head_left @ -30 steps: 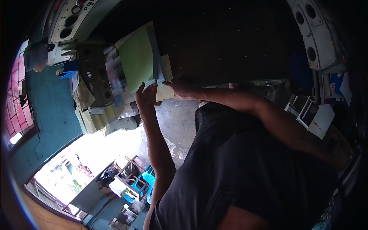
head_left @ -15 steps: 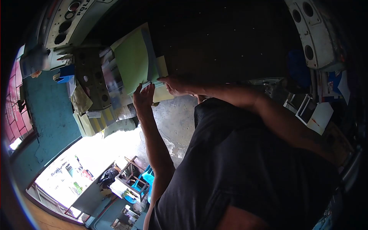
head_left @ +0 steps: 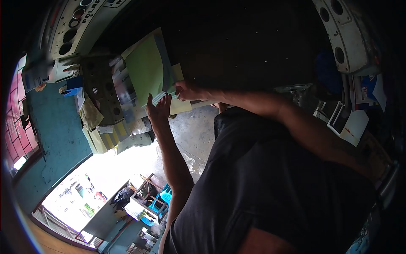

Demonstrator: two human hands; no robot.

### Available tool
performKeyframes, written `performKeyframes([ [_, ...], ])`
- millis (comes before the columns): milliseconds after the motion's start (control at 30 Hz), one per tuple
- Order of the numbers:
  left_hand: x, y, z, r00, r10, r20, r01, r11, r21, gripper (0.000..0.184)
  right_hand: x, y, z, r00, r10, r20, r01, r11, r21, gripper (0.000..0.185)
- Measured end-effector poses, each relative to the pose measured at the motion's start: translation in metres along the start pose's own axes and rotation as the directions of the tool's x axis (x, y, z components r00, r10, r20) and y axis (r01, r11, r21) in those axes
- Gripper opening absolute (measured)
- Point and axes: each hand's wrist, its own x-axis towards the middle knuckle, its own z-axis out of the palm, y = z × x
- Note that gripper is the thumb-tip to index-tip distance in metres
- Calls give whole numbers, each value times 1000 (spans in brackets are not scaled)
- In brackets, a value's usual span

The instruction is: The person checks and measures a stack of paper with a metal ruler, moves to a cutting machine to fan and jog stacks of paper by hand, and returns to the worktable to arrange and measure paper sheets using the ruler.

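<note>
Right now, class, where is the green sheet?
In the head view, the green sheet is upper left of centre, just above the left hand.

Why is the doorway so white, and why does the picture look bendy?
Head view: daylight seems to overwhelm the camera at the doorway; a wide lens probably bends the edges; the work surface sinks into near-black; papers beside the green sheet look smeared.

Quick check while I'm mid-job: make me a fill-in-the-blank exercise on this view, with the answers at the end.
1. The large top sheet beside the left hand is coloured ____.
2. The right hand sits higher in the picture than the ____ hand.
3. The large word on the machine at upper left reads ____.

Missing words: green; left; POLAR.
</note>
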Motion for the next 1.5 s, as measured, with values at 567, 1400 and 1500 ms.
performKeyframes([
  [567, 54, -20, -24, 844, 325, 426, -481, 809, 338, 37, 18, -24, -12, 913, 285, 292, -353, 196, 915, 29],
  [1400, 23, -78, 79, 714, -68, 697, -693, 72, 717, 48, -117, -32, -227, 853, 313, -418, -371, 926, -63, 41],
  [1500, 23, -105, 112, 720, 140, 680, -605, -353, 713, 53, -107, -24, -221, 861, 4, -509, -316, 789, -527, 54],
])
